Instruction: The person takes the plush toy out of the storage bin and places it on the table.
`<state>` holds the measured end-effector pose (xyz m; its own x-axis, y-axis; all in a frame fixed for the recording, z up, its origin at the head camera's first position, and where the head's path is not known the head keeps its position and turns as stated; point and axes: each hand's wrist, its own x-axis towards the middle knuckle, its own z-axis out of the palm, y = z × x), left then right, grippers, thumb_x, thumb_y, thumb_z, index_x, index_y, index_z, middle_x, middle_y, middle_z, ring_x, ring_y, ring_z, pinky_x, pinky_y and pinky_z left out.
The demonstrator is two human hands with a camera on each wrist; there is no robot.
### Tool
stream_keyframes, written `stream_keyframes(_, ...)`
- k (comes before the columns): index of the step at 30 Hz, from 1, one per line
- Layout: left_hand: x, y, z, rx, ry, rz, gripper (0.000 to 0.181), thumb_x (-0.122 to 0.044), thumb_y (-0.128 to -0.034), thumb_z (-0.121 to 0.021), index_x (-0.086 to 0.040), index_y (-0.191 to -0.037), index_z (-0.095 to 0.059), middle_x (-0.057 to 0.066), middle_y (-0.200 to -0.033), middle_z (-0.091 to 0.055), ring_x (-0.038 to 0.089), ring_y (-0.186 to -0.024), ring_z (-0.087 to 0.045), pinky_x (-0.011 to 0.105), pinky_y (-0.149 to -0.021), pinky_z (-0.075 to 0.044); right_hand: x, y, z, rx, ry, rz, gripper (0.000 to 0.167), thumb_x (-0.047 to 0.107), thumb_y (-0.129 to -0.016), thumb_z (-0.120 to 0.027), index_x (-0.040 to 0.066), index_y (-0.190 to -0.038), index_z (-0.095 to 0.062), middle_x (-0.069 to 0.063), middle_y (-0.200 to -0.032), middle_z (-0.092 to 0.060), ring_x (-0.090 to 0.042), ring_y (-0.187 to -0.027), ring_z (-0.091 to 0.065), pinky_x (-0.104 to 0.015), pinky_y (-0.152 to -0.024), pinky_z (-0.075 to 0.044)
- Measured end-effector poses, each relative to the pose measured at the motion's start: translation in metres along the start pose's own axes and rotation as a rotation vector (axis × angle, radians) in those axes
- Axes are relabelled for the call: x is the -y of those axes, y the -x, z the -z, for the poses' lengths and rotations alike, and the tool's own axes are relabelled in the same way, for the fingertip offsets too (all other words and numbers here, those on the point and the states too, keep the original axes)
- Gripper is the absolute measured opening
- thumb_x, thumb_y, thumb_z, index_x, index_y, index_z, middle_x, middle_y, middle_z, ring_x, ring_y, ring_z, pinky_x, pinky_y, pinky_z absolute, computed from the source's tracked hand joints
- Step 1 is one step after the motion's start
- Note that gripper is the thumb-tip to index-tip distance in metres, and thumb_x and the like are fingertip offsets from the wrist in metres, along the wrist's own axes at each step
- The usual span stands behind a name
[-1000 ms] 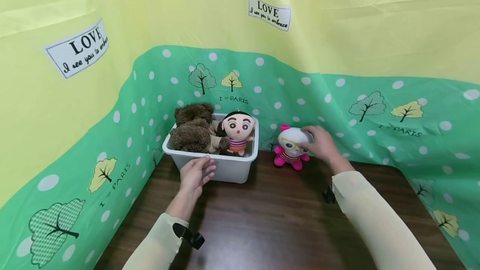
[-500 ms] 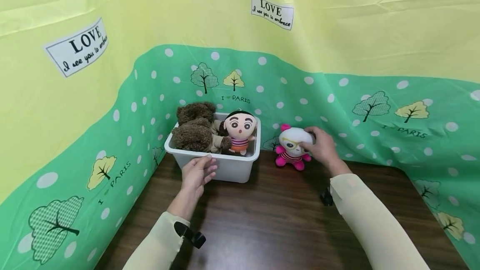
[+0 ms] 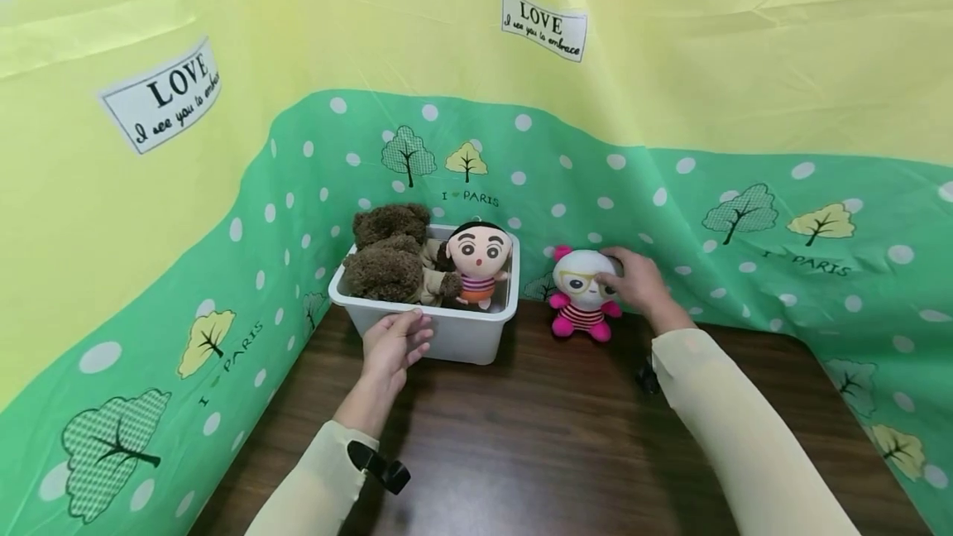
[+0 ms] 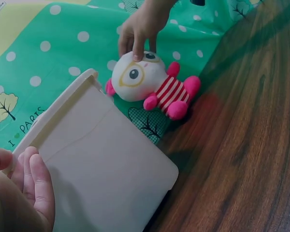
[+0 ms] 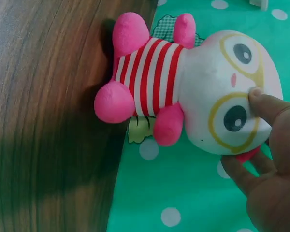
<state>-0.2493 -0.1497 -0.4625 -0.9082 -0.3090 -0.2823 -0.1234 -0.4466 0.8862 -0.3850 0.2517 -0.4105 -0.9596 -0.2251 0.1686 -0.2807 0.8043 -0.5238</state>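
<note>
My left hand (image 3: 390,346) holds the front rim of a light grey plastic bin (image 3: 462,339), thumb at the rim and fingers bent below it. Two brown teddy bears (image 3: 383,267) lie in the bin. Beside them sits a boy doll (image 3: 476,259) with black hair and a striped shirt. To the bin's right, a plush panda (image 3: 583,296) with yellow glasses, pink limbs and a striped body is upright at the cloth wall. My right hand (image 3: 636,284) grips its white head (image 5: 198,92), thumb on the face near one eye; some fingertips are hidden behind.
A dark wooden table (image 3: 536,437) spreads out in front of the bin and panda. Behind and at both sides hangs a green and yellow printed cloth (image 3: 514,155). Black wrist bands (image 3: 378,468) sit over the cream sleeves.
The panda has turned to face more forward and stands straighter, with my right hand still on its head. My left hand stays at the bin's rim. The view has shifted slightly.
</note>
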Motion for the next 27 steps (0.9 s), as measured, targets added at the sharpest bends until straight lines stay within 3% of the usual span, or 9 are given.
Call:
stream_keyframes(5, 0.003, 0.001, 0.001, 0.008, 0.010, 0.001, 0.020, -0.019, -0.0933, -0.075, -0.007, -0.104, -0.062, 0.003, -0.088, -0.079, 0.014, -0.072, -0.075, 0.028, -0.060, -0.061, 0.000, -0.004, -0.008, -0.041, 0.021, -0.003, 0.055, 0.023, -0.098, -0.071, 0.002, -0.144, -0.052, -0.029, -0.140, -0.055, -0.049, -0.125, -0.052, -0.064, -0.101, -0.046)
stream_keyframes(11, 0.002, 0.002, 0.000, 0.010, 0.026, -0.012, 0.022, -0.019, -0.0929, -0.075, -0.006, -0.105, -0.062, 0.005, -0.090, -0.079, 0.016, -0.078, -0.077, 0.029, -0.063, -0.063, 0.005, -0.008, -0.007, -0.103, 0.049, 0.050, 0.056, 0.019, -0.092, -0.077, 0.000, -0.140, -0.054, -0.030, -0.137, -0.056, -0.050, -0.124, -0.052, -0.065, -0.102, -0.044)
stream_keyframes(20, 0.001, 0.000, 0.001, -0.001, 0.034, -0.005, 0.021, -0.019, -0.0930, -0.075, -0.007, -0.105, -0.062, 0.005, -0.090, -0.079, 0.016, -0.078, -0.078, 0.030, -0.064, -0.063, 0.014, -0.009, 0.003, -0.050, 0.057, 0.066, 0.061, 0.021, -0.093, -0.077, 0.000, -0.143, -0.051, -0.029, -0.140, -0.053, -0.048, -0.125, -0.051, -0.064, -0.099, -0.046)
stream_keyframes(27, 0.001, 0.000, 0.000, -0.003, 0.032, 0.003, 0.021, -0.018, -0.0925, -0.075, -0.006, -0.105, -0.063, 0.003, -0.088, -0.079, 0.015, -0.076, -0.077, 0.028, -0.062, -0.062, 0.041, -0.014, 0.008, -0.015, 0.038, 0.071, 0.065, 0.028, -0.093, -0.077, 0.004, -0.147, -0.050, -0.025, -0.150, -0.048, -0.047, -0.139, -0.043, -0.065, -0.109, -0.041)
